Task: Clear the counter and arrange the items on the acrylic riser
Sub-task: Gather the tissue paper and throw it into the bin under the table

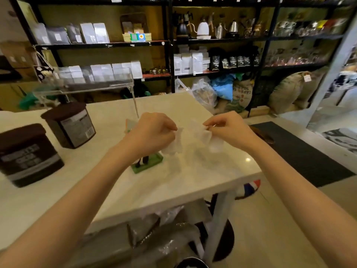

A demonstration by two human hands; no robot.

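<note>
Both hands are up over the middle of the white surface (173,186), working a thin, whitish, crumpled piece of wrapping (202,137) between them. The left hand (152,132) is closed in a pinch on the left edge of it; the right hand (228,130) is closed in a pinch on the right edge, thumb against forefinger. The frame is blurred here, so whether this is plastic film or tissue cannot be told, nor whether anything is inside it.

The step in hand looks like the clearing part of the task: loose packaging is being pulled apart or gathered up, rather than an item being placed.

The acrylic riser (90,88) stands at the far left of the surface, a clear shelf on clear legs, with nothing plainly resting on top. Two dark brown canisters (71,125) with printed labels sit at the left, one near and one farther, just beside the riser's front leg. A small figure on a green base (147,164) stands under the left wrist, partly hidden by it, with what may be a small card just behind.

The next move probably calls for getting rid of the wrapping, so both hands come free. Then the canisters and the figure could be lifted one at a time onto the riser; the canisters look bulky enough to need a full-palm grip.
</note>
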